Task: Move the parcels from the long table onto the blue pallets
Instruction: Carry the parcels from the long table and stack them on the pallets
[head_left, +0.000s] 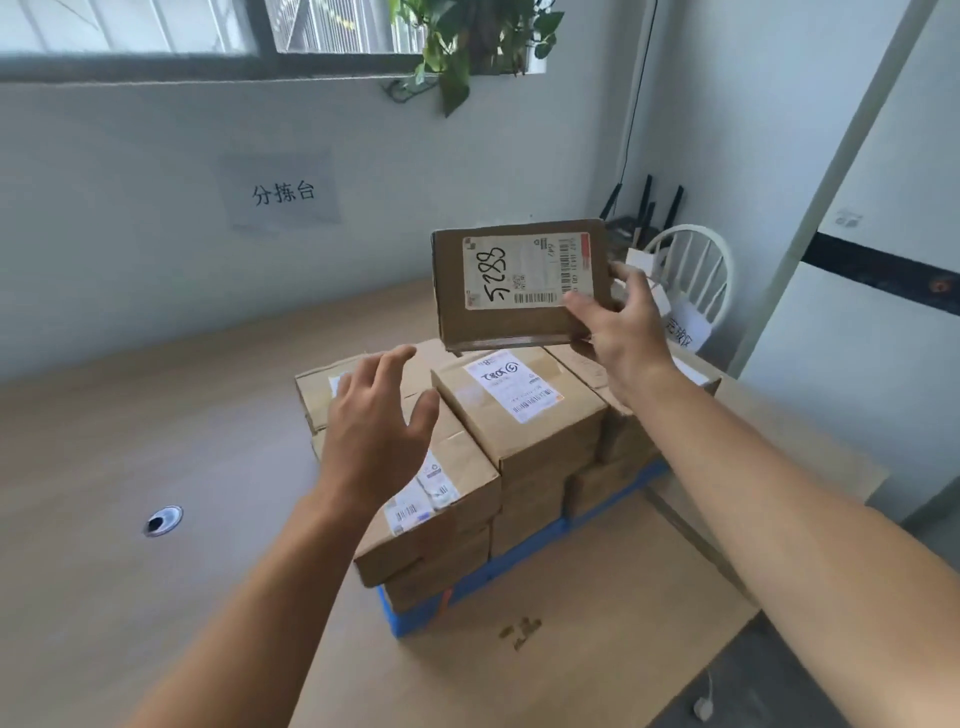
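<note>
My right hand (621, 332) grips a flat brown parcel (514, 322) by its right edge, tilted up so its white label marked 5288 faces me. It hangs just above a stack of cardboard parcels (524, 415) piled on a blue pallet (519, 561). My left hand (379, 421) hovers over the left side of the stack with fingers spread, holding nothing. Several parcels in the stack carry white shipping labels.
The pallet lies on a wooden table surface (156, 415) with a round cable hole (162, 520) at the left. A white chair (691, 275) stands behind the stack at the right. A paper sign (283, 193) hangs on the wall.
</note>
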